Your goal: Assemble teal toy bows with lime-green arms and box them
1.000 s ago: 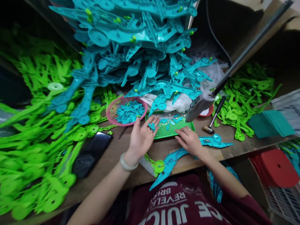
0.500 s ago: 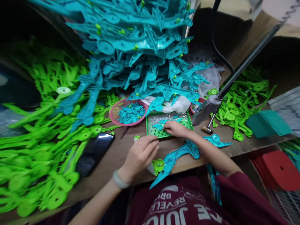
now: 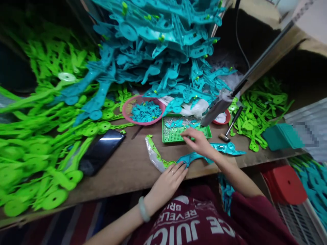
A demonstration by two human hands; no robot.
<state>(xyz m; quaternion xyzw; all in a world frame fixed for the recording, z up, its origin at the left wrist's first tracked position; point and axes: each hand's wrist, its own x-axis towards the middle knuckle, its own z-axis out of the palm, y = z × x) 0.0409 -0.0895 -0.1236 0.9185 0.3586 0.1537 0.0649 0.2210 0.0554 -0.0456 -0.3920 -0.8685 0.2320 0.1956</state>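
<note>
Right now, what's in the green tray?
The tray holds small blue pieces and shiny metal bits. Can't see under the pieces or behind the right hand and grey tool.

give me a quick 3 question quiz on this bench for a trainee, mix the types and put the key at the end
1. True or false: the left hand is at the long blue part in front of the person.
2. Which holds the heap of small blue pieces?
a) the red bowl
b) the pink basket
c) the dark phone
3. Fill in the missing word: the hammer lies to the ____ of the green tray, as the person sees it.

Key: 1 true; 2 b; 3 right
</note>
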